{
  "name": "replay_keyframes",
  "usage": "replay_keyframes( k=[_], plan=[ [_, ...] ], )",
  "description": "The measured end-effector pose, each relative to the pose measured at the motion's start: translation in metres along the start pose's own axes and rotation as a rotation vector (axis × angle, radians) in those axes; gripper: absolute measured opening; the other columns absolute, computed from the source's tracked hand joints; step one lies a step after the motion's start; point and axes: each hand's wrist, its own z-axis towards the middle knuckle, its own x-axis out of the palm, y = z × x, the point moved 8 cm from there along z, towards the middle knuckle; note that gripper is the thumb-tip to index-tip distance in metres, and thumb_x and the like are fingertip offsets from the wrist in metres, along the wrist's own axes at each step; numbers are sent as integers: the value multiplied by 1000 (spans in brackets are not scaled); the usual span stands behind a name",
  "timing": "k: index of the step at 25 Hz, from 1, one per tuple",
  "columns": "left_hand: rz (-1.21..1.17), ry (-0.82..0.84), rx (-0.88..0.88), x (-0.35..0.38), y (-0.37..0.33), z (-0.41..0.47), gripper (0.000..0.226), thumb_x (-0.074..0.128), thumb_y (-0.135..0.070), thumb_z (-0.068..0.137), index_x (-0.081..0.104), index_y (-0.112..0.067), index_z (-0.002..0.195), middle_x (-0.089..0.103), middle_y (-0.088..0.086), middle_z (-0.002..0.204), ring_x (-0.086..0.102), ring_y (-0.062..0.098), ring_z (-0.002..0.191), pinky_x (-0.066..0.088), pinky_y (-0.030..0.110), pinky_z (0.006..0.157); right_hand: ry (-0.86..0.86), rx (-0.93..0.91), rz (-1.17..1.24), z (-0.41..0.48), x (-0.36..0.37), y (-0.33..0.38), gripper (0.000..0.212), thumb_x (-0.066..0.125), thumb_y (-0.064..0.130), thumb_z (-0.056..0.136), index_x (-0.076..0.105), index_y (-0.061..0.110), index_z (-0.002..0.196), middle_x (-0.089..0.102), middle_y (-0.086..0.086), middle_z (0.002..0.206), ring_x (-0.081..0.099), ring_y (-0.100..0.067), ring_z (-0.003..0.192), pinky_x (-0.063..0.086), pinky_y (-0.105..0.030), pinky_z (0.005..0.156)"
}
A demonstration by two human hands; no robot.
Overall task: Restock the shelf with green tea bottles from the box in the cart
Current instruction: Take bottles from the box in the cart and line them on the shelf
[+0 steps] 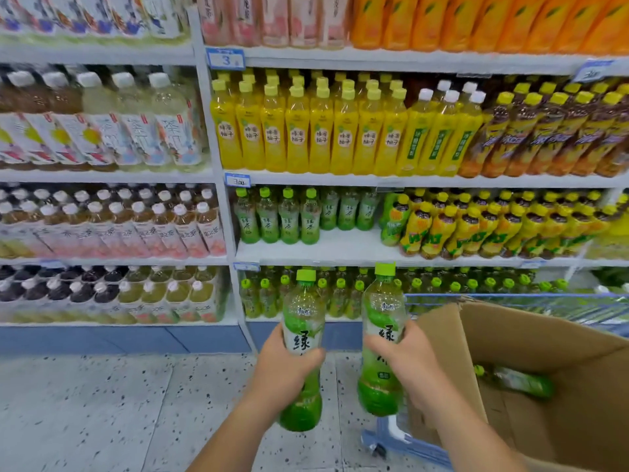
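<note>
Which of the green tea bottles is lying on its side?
The bottle inside the cardboard box; those in the left hand and right hand and on the shelf stand upright.

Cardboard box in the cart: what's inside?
One green tea bottle lies on its side in the cardboard box; the box's walls cover much of its floor.

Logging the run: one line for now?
left hand grips green tea bottle | right hand grips second bottle | third bottle in box

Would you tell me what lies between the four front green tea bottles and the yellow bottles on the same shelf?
Head view: bare shelf in front, three green tea bottles set further back.
</note>
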Motion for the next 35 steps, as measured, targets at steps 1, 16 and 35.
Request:
replay_keyframes(
  k=[1, 16, 35],
  plan=[
    [5, 14, -9, 0, 3, 12, 28, 80, -26, 75, 63, -30, 97, 72, -5, 78, 69, 13, 70, 57, 36, 70, -6, 10, -8, 9, 4, -2, 48, 77, 45, 54, 65, 32, 98, 75, 9, 83, 73, -14, 77, 61, -43, 73],
    [42, 43, 327, 48, -8, 305, 45, 90, -26, 71, 67, -49, 102, 75, -21, 95, 70, -2, 85, 55, 15, 70, -272, -200, 175, 280, 49, 13, 43, 79, 28, 63, 58, 52, 92, 71, 20, 81, 69, -3, 71, 56, -35, 66],
    [89, -262, 929, 103, -10, 452, 52, 85, -40, 76, 52, -40, 117, 61, -22, 103, 60, -3, 93, 52, 24, 77, -426, -848, 196, 430, 77, 23, 45, 67, 33, 66, 49, 53, 102, 63, 35, 91, 62, 13, 80, 46, -16, 61]
  ],
)
